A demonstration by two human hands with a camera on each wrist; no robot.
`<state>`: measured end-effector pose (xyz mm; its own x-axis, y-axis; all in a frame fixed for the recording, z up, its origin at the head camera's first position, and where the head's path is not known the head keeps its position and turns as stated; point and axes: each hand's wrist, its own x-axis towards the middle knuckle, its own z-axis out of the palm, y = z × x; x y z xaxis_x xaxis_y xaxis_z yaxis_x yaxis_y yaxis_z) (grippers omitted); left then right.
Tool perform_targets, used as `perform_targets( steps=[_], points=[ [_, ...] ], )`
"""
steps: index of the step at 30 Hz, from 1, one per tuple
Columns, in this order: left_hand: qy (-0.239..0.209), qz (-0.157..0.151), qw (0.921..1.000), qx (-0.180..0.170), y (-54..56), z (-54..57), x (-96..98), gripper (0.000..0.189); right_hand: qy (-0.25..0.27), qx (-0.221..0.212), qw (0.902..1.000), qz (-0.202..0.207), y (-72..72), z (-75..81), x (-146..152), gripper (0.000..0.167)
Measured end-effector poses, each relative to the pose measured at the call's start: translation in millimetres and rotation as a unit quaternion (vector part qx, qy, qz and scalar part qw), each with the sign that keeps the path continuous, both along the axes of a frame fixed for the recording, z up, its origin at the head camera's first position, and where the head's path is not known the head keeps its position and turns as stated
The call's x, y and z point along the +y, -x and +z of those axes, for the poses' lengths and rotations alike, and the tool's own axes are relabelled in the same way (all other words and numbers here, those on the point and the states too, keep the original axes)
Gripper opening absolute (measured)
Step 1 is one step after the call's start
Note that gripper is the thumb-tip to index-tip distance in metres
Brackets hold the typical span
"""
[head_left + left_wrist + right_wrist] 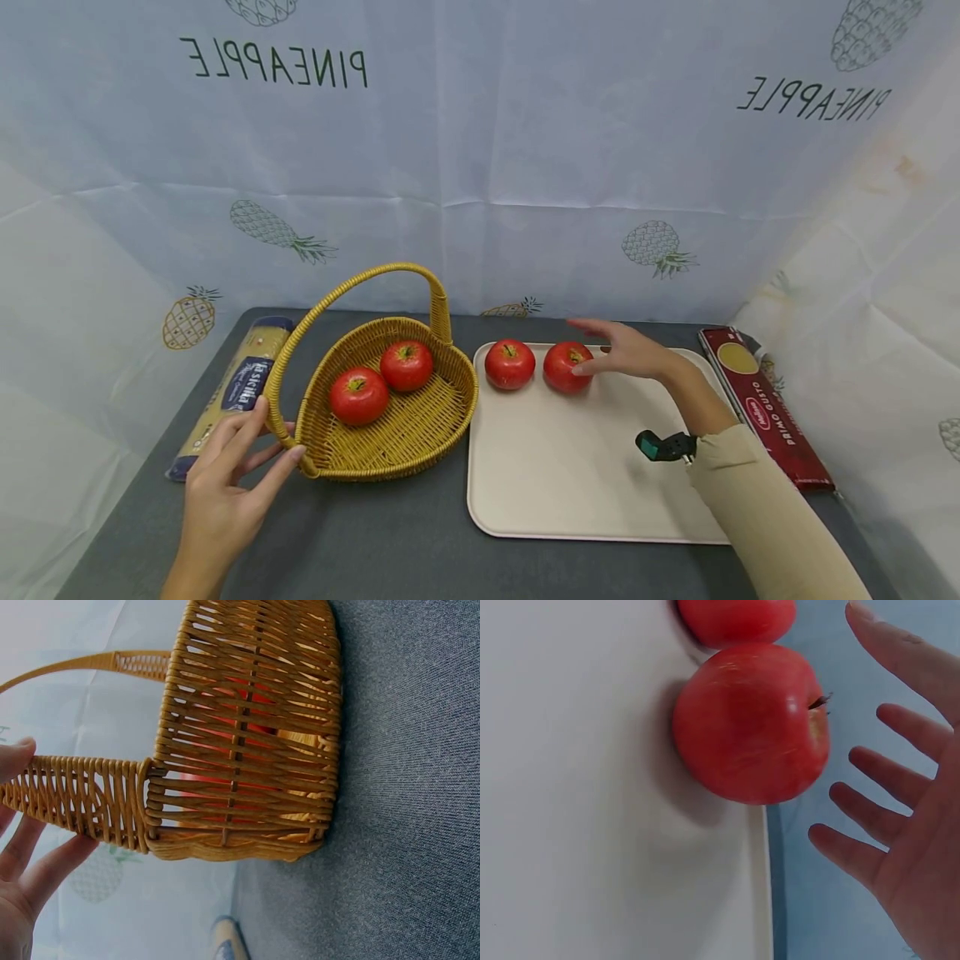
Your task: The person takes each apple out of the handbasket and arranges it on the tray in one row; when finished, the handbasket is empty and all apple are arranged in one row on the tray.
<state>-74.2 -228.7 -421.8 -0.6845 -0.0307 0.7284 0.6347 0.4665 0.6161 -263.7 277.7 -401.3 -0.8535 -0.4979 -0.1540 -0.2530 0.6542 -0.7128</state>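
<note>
My left hand (228, 479) holds the near end of the handle (279, 375) of a yellow wicker basket (442, 446), thumb on one side and fingers on the other, as the left wrist view shows. Two red apples, one nearer (360, 397) and one farther back (407, 365), lie inside the basket. On the beige tray (555, 475), two more red apples sit near its back edge, a left one (510, 364) and a right one (562, 368). Fingers spread, my right hand (633, 352) hovers beside the right apple; a gap shows between them in the right wrist view.
A pasta packet with a blue label (247, 383) lies left of the basket. Along the tray's right side rests a dark red packet (765, 408). Behind the grey table (375, 533) hangs a white cloth (480, 167) printed with pineapples. The basket's handle arches high over it.
</note>
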Motion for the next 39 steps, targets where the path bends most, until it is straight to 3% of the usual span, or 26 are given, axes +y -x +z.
perform_targets(
  steps=[9,24,39],
  points=[
    [0.000,0.004,1.0000,-0.005,-0.8,0.3,0.3,0.073,-0.013,0.036,0.9991,0.019,-5.7,23.2,-7,0.084],
    [0.003,0.002,1.0000,0.001,0.0,0.6,0.3,0.075,-0.030,0.055,0.9968,0.050,-16.7,50.2,-41,0.087],
    [0.001,-0.001,1.0000,0.000,0.4,-1.0,-1.5,0.071,-0.033,0.060,0.9924,0.103,-27.5,66.3,-86,0.085]
  ],
)
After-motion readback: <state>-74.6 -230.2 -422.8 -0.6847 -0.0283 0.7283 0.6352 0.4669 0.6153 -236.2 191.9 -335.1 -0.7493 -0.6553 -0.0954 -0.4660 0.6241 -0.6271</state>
